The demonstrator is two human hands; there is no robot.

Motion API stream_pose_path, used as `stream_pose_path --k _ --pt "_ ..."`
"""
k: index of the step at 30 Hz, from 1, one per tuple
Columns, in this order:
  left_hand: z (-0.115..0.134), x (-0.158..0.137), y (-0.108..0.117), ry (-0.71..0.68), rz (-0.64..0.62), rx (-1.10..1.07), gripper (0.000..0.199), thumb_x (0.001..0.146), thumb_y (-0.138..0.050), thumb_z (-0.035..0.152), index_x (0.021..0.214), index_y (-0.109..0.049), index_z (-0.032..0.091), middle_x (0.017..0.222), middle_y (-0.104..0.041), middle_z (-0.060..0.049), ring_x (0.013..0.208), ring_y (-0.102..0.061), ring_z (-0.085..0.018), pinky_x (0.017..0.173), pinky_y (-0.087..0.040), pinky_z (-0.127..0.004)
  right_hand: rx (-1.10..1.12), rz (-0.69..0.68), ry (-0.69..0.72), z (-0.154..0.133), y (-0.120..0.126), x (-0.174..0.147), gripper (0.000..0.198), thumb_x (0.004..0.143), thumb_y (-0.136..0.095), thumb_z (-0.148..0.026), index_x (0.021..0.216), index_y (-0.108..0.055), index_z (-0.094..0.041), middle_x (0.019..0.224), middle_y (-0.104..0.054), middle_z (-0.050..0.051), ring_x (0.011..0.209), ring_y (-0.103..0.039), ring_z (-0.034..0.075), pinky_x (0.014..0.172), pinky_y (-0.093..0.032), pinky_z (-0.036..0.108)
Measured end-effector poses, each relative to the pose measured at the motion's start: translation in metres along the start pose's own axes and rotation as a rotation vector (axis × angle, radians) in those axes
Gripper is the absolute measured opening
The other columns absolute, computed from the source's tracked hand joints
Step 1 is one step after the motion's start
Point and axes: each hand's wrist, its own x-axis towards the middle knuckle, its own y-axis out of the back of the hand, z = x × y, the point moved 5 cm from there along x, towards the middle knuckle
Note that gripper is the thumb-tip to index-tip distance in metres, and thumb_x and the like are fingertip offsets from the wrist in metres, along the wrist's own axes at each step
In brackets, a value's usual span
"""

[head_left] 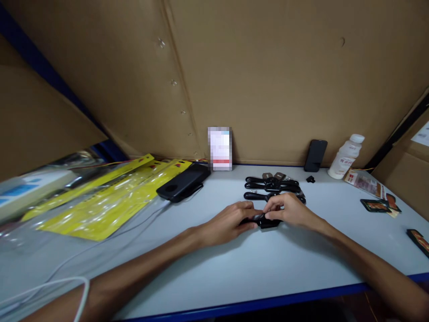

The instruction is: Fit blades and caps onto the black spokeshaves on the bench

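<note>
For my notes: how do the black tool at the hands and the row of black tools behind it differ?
The black tool is in the left hand, right hand at it; the row of black tools lies farther back. Hands partly cover the black tool; the row shows several rounded handles. Both are mainly black.

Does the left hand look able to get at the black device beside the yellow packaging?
Probably yes: nothing visible stands between the left hand and the black device, though it holds a black item.

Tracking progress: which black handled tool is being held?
The black handled tool between left hand and right hand, nearest the blue table edge; other tools lie farther back.
</note>
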Motion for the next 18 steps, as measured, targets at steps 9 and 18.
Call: stream_pose_path --k 9,18 --pt "-0.001 -0.001 0.000 -0.027 0.020 -0.014 0.031 0.104 -0.055 0.028 0.132 -0.067 0.025 0.100 -0.063 -0.006 0.087 -0.059 -0.020 0.078 -0.047 -0.032 -0.482 0.073 0.168 -0.019 -0.001 -0.011 0.025 0.095 -0.068 -0.024 0.070 -0.073 -0.018 0.072 -0.068 0.004 0.067 -0.057 0.016 0.064 -0.034 0.031" --pt "-0.001 -0.002 0.001 0.003 -0.008 -0.022 0.028 0.104 -0.056 0.026 0.129 -0.068 0.024 0.099 -0.061 -0.005 0.089 -0.059 -0.021 0.080 -0.047 -0.032 -0.488 0.081 0.195 -0.020 0.005 -0.012 0.033 0.099 -0.061 -0.027 0.072 -0.078 -0.019 0.068 -0.068 0.004 0.063 -0.053 0.015 0.063 -0.031 0.032"
